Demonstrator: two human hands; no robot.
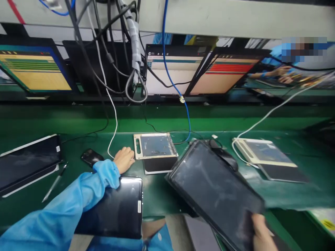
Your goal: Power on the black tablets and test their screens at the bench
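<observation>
My left hand (124, 160), in a blue sleeve, has its fingers closed around the end of a white cable (111, 101). It is at the left edge of a cream frame (138, 146) lying over a dark tablet (160, 165); the cable's tip is hidden. Below my left forearm lies another tablet (117, 212) with a black glossy screen and a small white label. At lower right my right hand (263, 233) grips the near end of a large dark tablet (214, 195). That tablet is tilted, raised over the bench, and slightly blurred.
A black mouse (91, 157), a pen (55, 182) and dark tablets (28, 160) are at left. Another framed tablet (278, 171) with a white cable sits at right. Monitors (172, 69) and hanging cables (134, 42) fill the back. Another person's hands (285, 75) show at upper right.
</observation>
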